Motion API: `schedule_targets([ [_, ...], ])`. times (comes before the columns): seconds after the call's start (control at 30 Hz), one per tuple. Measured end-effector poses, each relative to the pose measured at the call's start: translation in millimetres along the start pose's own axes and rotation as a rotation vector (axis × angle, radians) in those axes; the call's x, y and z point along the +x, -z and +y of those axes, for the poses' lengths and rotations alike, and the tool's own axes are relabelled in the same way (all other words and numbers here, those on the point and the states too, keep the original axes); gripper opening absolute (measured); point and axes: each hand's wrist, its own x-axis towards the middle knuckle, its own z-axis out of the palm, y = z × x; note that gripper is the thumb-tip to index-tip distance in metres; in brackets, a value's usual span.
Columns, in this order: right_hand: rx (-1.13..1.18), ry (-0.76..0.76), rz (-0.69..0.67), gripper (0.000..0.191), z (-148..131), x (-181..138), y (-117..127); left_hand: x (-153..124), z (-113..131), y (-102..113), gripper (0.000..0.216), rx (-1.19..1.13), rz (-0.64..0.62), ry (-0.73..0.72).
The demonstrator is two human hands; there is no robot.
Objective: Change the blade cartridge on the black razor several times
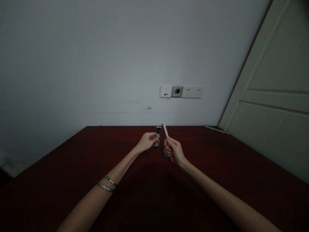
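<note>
My left hand (147, 140) is closed, its thumb and fingers pinching a razor (157, 136) with a grey handle, a black neck and a pale T-shaped head. The razor stands nearly upright with its head at the top. Just right of it, my right hand (174, 149) is wrapped round a slim white toothbrush (165, 129). The brush tilts up and left, its head beside the razor's head; a small gap seems to lie between them. Part of the brush handle is hidden by my fingers. Below my left hand shows a small black piece (147, 152), too dark to name.
Both hands are over a dark red wooden table (116, 141) that meets a white wall (108, 64). Wall sockets (192, 92) sit above its back edge. A pale panelled door (272, 96) borders the right side, with a thin flat strip (216, 129) at the back right corner.
</note>
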Motion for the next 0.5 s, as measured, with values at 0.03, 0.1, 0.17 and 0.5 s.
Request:
schedule_targets([
  [0.03,-0.008,0.018,0.016,0.036,0.4,0.5,-0.9,0.5,-0.5,-0.4,0.008,0.034,0.004,-0.029],
  [0.1,-0.029,0.030,0.056,0.037,4.7,-0.1,-2.7,2.5,-3.1,-0.7,0.007,0.096,0.020,-0.080],
  [0.17,-0.063,0.021,0.088,0.037,11.6,-2.2,-3.4,4.8,-7.0,0.3,0.009,0.114,0.056,-0.093],
  [0.5,-0.126,0.075,0.183,0.039,20.2,-2.6,-3.5,7.1,-17.9,4.3,0.013,0.247,0.117,-0.121],
])
